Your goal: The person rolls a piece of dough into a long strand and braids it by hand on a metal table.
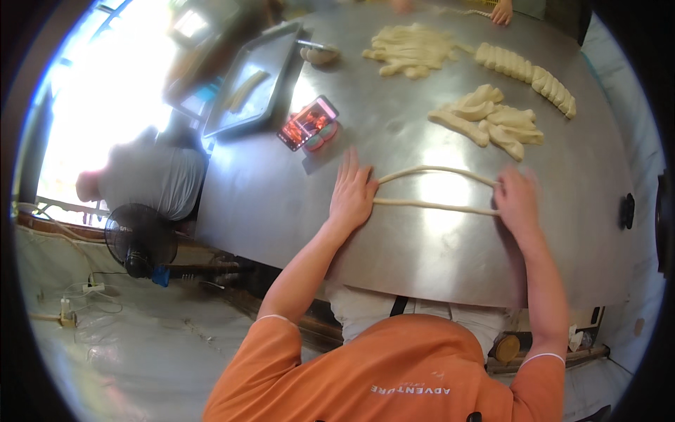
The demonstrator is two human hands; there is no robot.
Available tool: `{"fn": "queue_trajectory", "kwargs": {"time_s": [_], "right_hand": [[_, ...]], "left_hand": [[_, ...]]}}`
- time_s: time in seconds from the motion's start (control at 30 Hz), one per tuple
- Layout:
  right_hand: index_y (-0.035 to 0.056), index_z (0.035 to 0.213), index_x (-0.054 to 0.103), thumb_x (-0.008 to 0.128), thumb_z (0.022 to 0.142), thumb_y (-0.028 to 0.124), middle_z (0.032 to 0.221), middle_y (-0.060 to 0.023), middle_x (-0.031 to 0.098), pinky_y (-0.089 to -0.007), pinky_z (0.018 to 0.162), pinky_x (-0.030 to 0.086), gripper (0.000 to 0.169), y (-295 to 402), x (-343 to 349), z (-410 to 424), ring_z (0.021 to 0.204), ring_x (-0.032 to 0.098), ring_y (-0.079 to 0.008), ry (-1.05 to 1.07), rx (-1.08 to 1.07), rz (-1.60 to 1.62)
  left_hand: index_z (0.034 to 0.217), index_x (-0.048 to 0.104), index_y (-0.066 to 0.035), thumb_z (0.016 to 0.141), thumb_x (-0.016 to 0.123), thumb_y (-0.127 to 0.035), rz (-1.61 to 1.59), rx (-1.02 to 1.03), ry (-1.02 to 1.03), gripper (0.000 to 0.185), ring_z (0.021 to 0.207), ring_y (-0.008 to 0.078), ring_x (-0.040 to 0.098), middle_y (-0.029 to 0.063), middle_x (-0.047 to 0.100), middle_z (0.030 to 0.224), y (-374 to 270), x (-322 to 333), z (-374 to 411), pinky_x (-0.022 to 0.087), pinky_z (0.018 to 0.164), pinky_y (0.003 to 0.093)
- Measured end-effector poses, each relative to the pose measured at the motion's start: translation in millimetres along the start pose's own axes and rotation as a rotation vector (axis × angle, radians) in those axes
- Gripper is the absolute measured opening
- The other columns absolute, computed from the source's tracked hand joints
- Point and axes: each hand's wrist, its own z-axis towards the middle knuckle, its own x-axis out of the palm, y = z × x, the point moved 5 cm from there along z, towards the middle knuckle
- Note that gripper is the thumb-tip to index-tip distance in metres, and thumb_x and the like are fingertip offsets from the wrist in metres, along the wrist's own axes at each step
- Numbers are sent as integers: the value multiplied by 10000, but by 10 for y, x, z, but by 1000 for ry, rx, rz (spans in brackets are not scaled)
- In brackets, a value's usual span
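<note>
Two thin strands of pale dough run side by side across the metal tabletop (pixel 295 221), between my hands. The far strand (pixel 427 168) bows away from me, while the near strand (pixel 432 205) is almost straight. My left hand (pixel 354 192) lies flat over their left ends, fingers stretched forward and thumb apart. At the right ends, my right hand (pixel 518 198) bends over the dough and is blurred; its grip is unclear. Both hands hide the strand ends, so whether this is one doubled rope cannot be seen. Beyond my right hand lies a heap of thick dough pieces (pixel 490 118).
Farther back are a dough pile (pixel 411 50) and a row of cut dough (pixel 527 76). A lit phone (pixel 308 124) leans on a red stand (pixel 321 138) near a metal tray (pixel 274 100). Another person's hand (pixel 502 12) touches twisted dough. A fan (pixel 141 240) stands left.
</note>
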Motion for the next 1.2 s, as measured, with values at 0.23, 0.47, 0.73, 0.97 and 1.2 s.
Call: {"fn": "queue_trajectory", "kwargs": {"time_s": [0.23,0.47,0.73,0.97,1.2], "right_hand": [[62,934,644,631,952,142,1333,-182,634,-473,1143,387,83,-377,-16,-706,1343,529,-348,196,-72,380],[83,1078,628,631,937,154,1345,-188,632,-479,1163,372,158,167,193,-236,1349,519,-375,-185,-355,-21],[75,1029,651,640,937,152,1320,-157,646,-457,1166,384,120,-125,-217,-61,1344,539,-326,-12,250,334],[63,1197,640,637,955,206,1321,-156,646,-459,1166,381,281,-455,89,-669,1348,530,-344,151,-241,280],[26,1065,652,633,968,260,1141,-163,692,-415,983,498,254,181,191,-131,1104,653,-360,-440,-430,-251]], "left_hand": [[1550,402,-39,955,642,-432,303,119,212,753,1523,478,225,316,239,1638,-299,-272,-712,225,1249,501],[1590,380,-120,885,707,-532,-14,190,90,879,1534,481,209,337,246,1628,34,146,-25,164,1257,542],[1556,403,-56,905,697,-474,63,-25,-92,828,1525,487,220,319,286,1619,-310,0,-56,223,1245,519],[1601,330,-80,905,659,-570,272,152,251,913,1531,499,193,316,210,1652,-413,-96,-636,176,1235,589],[1535,389,29,904,705,-467,68,150,-32,862,1499,524,242,350,285,1602,-314,238,189,196,1242,557]]}}
